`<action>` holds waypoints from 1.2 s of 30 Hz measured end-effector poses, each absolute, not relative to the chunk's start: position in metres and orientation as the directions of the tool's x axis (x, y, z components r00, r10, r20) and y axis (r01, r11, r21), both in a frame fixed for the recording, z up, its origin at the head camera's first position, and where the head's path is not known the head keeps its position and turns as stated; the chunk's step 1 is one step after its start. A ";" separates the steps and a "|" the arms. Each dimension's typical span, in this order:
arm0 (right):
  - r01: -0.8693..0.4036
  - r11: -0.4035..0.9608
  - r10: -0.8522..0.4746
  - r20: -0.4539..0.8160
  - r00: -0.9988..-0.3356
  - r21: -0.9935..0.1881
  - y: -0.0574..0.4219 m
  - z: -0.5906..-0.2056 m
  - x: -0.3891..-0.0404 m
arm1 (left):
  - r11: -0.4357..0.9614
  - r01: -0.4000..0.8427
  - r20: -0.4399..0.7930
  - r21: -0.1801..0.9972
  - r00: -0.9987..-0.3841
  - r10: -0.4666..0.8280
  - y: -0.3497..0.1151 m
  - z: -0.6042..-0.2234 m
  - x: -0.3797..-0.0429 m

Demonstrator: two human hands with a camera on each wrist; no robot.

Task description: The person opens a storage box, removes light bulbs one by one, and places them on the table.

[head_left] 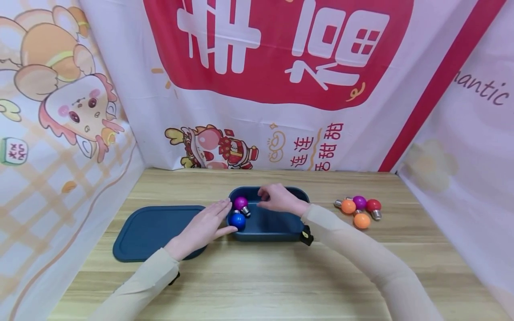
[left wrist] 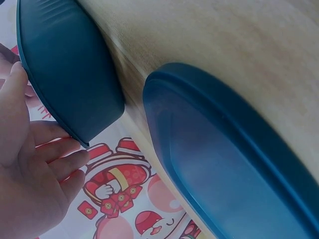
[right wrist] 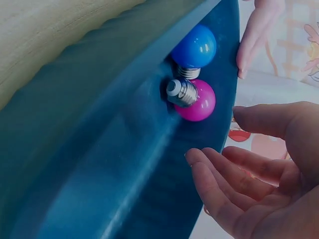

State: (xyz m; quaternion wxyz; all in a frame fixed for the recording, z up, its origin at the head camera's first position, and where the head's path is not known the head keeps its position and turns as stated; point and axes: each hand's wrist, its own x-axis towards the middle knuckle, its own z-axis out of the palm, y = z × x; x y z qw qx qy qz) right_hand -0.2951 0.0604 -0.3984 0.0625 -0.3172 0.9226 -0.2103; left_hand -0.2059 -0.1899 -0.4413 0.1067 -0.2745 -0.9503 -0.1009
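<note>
A dark blue rectangular box point(head_left: 265, 237) stands on the table with two light bulbs at its left end. The blue bulb point(head_left: 238, 220) lies nearer the front, the magenta bulb point(head_left: 241, 203) just behind it, their metal bases close together. My left hand point(head_left: 205, 226) touches the box's left rim with fairly straight fingers and the thumb spread. Over the box's back half is my right hand point(head_left: 279, 198); the right wrist view shows its fingers point(right wrist: 219, 191) loosely bent and holding nothing, to one side of the bulbs.
Left of the box lies its flat dark blue lid point(head_left: 154, 232), partly under my left forearm in the head view. To the right sits a group of loose bulbs: orange point(head_left: 362, 221), purple point(head_left: 359, 203) and red point(head_left: 374, 205). Printed cloth walls point(head_left: 281, 93) enclose the table's back and sides.
</note>
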 end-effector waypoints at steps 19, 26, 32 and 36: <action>-0.548 0.747 -0.616 -0.082 -0.784 -0.376 0.020 -0.410 -0.303 | 0.827 0.543 0.260 0.142 -0.827 0.498 -0.189 -0.442 -0.206; -0.537 0.765 -0.607 -0.117 -0.786 -0.356 0.013 -0.412 -0.304 | 0.823 0.551 0.263 0.139 -0.822 0.505 -0.188 -0.443 -0.207; -0.534 0.778 -0.604 -0.159 -0.781 -0.331 0.009 -0.406 -0.304 | 0.829 0.543 0.261 0.133 -0.826 0.500 -0.189 -0.442 -0.206; -0.543 0.785 -0.605 -0.179 -0.776 -0.299 0.007 -0.401 -0.304 | 0.828 0.544 0.258 0.138 -0.827 0.500 -0.190 -0.442 -0.206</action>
